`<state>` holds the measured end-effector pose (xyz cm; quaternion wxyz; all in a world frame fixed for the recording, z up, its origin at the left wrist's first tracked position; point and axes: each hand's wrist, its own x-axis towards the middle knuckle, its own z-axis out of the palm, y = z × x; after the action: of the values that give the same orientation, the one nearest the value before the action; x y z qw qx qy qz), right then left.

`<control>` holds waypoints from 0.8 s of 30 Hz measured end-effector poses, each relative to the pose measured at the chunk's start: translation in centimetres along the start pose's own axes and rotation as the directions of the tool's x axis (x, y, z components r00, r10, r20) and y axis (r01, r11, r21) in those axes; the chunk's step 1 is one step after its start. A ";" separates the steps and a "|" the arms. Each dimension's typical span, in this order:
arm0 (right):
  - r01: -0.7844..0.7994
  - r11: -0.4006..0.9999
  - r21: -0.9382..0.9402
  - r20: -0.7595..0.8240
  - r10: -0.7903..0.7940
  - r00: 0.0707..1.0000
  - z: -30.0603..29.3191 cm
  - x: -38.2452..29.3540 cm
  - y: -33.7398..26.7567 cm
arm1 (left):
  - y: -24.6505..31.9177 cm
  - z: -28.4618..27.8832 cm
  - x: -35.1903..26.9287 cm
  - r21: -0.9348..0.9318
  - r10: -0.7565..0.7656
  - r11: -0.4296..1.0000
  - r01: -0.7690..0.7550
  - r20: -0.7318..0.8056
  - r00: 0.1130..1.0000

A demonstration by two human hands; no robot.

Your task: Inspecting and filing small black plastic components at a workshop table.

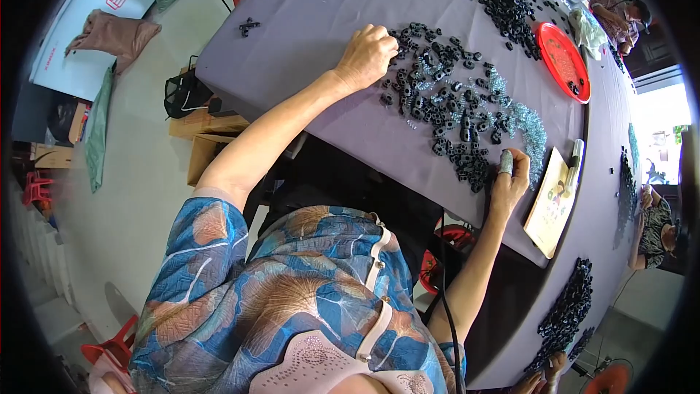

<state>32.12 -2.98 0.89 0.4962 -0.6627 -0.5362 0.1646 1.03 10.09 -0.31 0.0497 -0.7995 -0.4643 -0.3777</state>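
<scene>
My left hand (366, 57) is at the left edge of a spread of small black plastic parts (421, 98), its fingers curled and the tips hidden. Black parts lie right beside those fingers; whether one is held is unclear. At the near right side, my right hand (512, 175) has its thumb and forefinger close together, beside a heap of small metal coil springs (529, 128). A grey covering (506, 162) wraps one of its digits. Anything pinched there is too small to make out. More springs lie scattered among the black parts.
A notebook with a printed cover (548, 202) and a marker pen (574, 167) lie right of my right hand. Beyond are a red plastic tray (566, 63) and a large black-part heap (508, 0). A small dark assembly (249, 27) lies far left. Other people sit around the cloth-covered table (295, 27).
</scene>
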 end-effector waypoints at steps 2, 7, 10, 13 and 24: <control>-0.004 1.000 -0.004 -0.003 0.004 1.000 0.0 -0.1 -0.1 | 0.1 0.0 0.1 0.024 -0.033 0.999 0.031 0.054 0.998; 0.015 1.000 0.015 -0.015 -0.015 1.000 -0.2 -0.2 0.0 | 0.7 0.3 0.2 0.034 -0.055 0.998 0.055 -0.007 0.998; 0.005 0.999 0.033 -0.024 -0.004 1.000 -0.2 -0.3 -1.0 | 0.9 0.4 0.0 0.008 -0.047 0.999 0.048 -0.048 0.998; 0.222 0.963 -0.155 0.004 -0.224 0.975 -0.1 -1.1 -3.1 | 0.4 0.2 -0.1 -0.033 -0.073 0.997 0.072 -0.049 0.996; 0.312 0.945 -0.094 -0.145 -0.323 0.935 -0.6 -1.4 -6.0 | 0.4 -0.1 0.2 -0.191 -0.143 0.974 0.124 -0.085 0.986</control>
<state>28.83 -4.88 5.71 0.5339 -0.5951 -0.6006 0.0103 1.34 9.96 -0.06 -0.0275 -0.7481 -0.4770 -0.4606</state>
